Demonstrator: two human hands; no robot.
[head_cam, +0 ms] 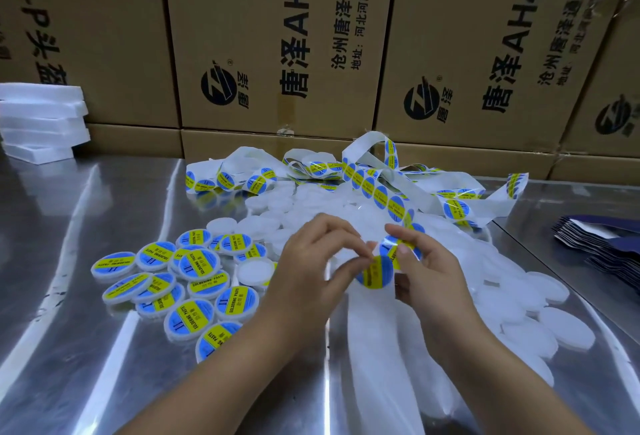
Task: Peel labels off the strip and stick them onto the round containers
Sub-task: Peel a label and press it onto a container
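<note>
Left hand pinching label, right hand gripping strip

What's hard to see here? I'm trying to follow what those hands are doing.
Head view:
- label between the left hand and right hand: motion-blurred; they cover its edges, so what lies beneath is unclear.
- dark pouches: cut off by right edge.
- cardboard boxes: print cut off by top edge.
</note>
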